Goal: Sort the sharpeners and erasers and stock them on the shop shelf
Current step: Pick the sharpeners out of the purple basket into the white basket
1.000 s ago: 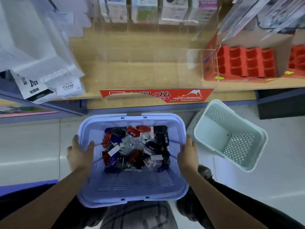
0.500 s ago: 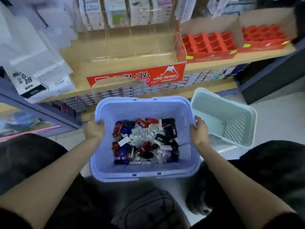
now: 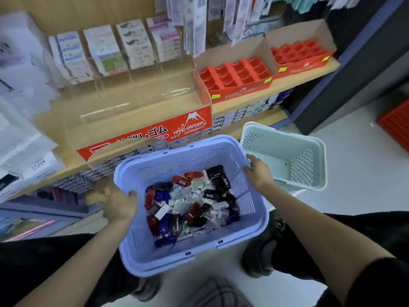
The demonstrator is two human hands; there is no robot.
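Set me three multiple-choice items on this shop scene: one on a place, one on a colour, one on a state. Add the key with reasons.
1. The pale green basket stands:
A) inside the purple basket
B) beside the purple basket, on its right
C) hanging from a hook

2. The compartment trays on the shelf are:
A) red
B) yellow
C) blue

3. The hands:
A) hang free
B) reach into the trays
C) each grip a side rim of the purple basket

Key:
1 B, it sits just beyond the right hand.
2 A, both trays show red.
3 C, the left hand and right hand curl over opposite rims.
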